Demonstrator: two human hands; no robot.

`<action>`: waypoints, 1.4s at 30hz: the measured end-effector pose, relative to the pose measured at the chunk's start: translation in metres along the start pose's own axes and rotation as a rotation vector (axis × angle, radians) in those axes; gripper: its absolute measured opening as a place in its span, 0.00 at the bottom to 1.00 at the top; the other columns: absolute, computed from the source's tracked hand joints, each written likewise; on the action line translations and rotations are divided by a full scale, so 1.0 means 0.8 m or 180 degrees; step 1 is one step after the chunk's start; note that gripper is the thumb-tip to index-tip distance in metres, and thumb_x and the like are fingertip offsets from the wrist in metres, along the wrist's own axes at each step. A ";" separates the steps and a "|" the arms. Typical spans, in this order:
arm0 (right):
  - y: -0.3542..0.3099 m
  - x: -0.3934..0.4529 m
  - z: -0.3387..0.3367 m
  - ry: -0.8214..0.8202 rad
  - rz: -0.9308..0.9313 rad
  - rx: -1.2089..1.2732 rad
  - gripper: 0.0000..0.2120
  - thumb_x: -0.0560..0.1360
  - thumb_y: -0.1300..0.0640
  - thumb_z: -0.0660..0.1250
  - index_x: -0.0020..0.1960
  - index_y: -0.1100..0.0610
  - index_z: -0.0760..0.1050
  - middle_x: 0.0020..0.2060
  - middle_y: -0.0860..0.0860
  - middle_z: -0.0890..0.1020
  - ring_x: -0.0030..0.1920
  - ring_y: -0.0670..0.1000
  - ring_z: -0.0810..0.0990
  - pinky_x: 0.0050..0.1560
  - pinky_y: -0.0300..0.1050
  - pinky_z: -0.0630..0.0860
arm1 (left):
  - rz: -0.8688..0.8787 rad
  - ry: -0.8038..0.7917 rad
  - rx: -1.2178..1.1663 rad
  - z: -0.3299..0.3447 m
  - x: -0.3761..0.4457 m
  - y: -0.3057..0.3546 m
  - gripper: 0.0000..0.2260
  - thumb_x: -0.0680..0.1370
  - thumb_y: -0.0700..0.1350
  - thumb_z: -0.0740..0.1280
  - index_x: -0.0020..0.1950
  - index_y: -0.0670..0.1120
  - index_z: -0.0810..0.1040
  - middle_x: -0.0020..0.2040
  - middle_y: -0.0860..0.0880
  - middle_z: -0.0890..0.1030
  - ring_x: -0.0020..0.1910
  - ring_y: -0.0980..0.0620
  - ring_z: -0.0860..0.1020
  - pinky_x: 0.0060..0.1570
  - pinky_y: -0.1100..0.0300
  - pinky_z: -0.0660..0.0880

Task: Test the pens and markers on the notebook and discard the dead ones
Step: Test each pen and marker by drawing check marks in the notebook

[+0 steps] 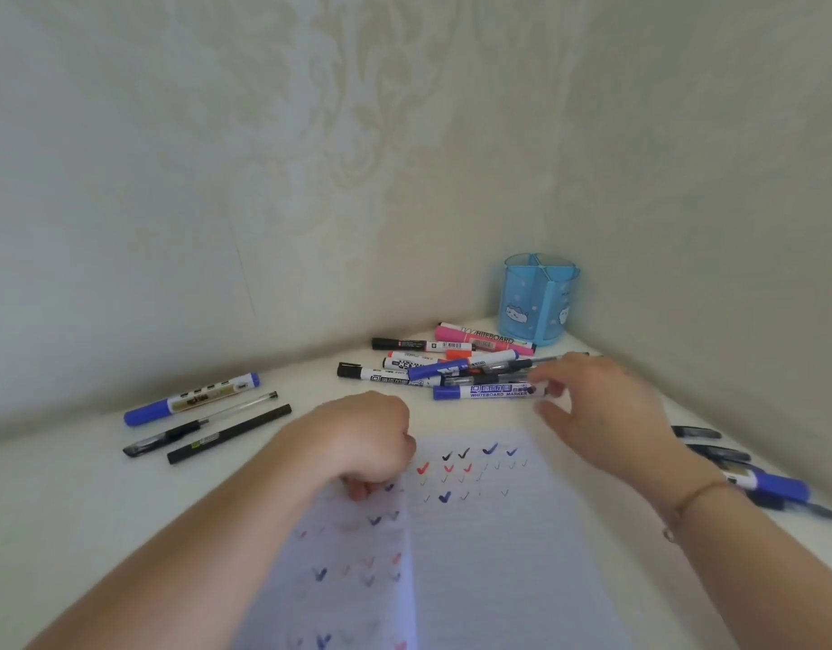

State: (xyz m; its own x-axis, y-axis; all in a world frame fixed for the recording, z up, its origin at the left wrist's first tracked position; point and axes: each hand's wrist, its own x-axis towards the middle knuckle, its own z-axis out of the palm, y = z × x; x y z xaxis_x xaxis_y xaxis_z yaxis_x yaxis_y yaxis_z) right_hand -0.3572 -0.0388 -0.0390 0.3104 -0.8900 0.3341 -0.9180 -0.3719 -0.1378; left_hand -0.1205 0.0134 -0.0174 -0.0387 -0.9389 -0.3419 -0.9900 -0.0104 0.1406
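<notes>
Picking the next marker from the pile

Our right hand [597, 405] spreads over the blue marker [487, 392]; left hand [367, 438], curled, pins the notebook [475, 555]. We should pinch one barrel only.

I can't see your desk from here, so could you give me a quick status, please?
Left hand fisted on notebook. Right hand open, reaching blue whiteboard marker. Nothing blocking.

White table [76, 509]: notebook [489, 555], markers [451, 368]
</notes>
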 end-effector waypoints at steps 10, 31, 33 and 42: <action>0.037 0.018 0.034 0.1526 -0.0509 -0.0211 0.05 0.70 0.62 0.74 0.45 0.54 0.82 0.42 0.51 0.82 0.42 0.56 0.78 0.29 0.42 0.72 | 0.0379 0.2329 -0.0566 0.053 0.031 -0.007 0.11 0.79 0.60 0.58 0.45 0.54 0.71 0.33 0.57 0.70 0.35 0.55 0.71 0.37 0.59 0.66; -0.067 -0.028 0.024 -0.0149 -0.0367 0.4363 0.06 0.74 0.57 0.68 0.39 0.56 0.74 0.27 0.58 0.77 0.26 0.55 0.75 0.27 0.45 0.72 | 0.2601 0.2362 -0.1100 0.061 0.032 0.008 0.10 0.83 0.46 0.56 0.51 0.48 0.77 0.42 0.59 0.82 0.39 0.64 0.75 0.38 0.63 0.74; -0.065 -0.029 0.023 -0.0209 -0.0509 0.4334 0.06 0.76 0.59 0.68 0.40 0.57 0.73 0.28 0.60 0.76 0.26 0.53 0.76 0.26 0.43 0.72 | 0.2697 0.2278 -0.1188 0.060 0.030 0.008 0.09 0.83 0.44 0.58 0.51 0.48 0.77 0.43 0.60 0.82 0.40 0.69 0.74 0.39 0.65 0.74; -0.048 -0.029 -0.002 -0.0196 -0.0644 0.3876 0.04 0.77 0.58 0.66 0.48 0.56 0.79 0.28 0.54 0.82 0.29 0.53 0.80 0.34 0.40 0.75 | 0.2455 0.2010 -0.1410 0.058 0.027 0.005 0.09 0.80 0.57 0.61 0.58 0.57 0.73 0.37 0.58 0.76 0.34 0.62 0.72 0.35 0.63 0.70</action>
State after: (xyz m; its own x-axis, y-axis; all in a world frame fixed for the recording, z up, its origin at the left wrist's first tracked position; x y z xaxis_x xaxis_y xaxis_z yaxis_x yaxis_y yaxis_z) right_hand -0.3298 -0.0036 -0.0402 0.4614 -0.7866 0.4104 -0.0345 -0.4781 -0.8776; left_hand -0.1314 0.0090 -0.0676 -0.4264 -0.7518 0.5029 -0.5877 0.6529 0.4778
